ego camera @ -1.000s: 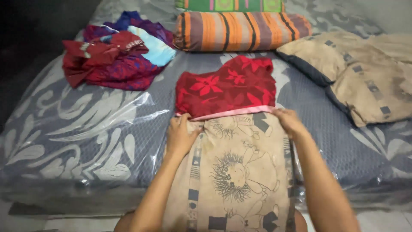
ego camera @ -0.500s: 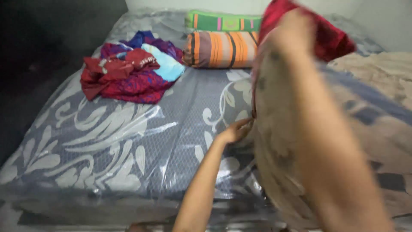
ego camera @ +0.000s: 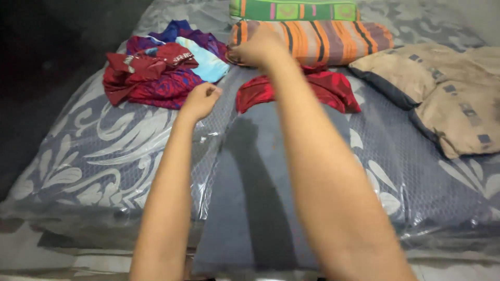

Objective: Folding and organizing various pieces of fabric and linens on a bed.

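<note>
A pillow (ego camera: 271, 177) lies lengthwise on the mattress in front of me, its plain grey-blue side up. A red floral cloth (ego camera: 325, 86) is bunched at its far end. My left hand (ego camera: 200, 99) hovers just left of that cloth with its fingers curled in and nothing visible in them. My right hand (ego camera: 258, 49) reaches far forward over the left end of an orange-striped bolster (ego camera: 333, 41). It is blurred, so its grip is unclear. Both forearms stretch over the pillow.
The mattress (ego camera: 104, 151) is grey with a pale leaf pattern and wrapped in clear plastic. A heap of red, purple and light blue clothes (ego camera: 156, 73) sits at the far left. A green pillow (ego camera: 297, 9) lies behind the bolster, and beige patterned pillows (ego camera: 448, 88) at the right.
The pillow was lifted and swung over. It now lies with its plain grey-blue side up instead of the beige cartoon side. The red cloth has bunched up, and both hands have moved forward.
</note>
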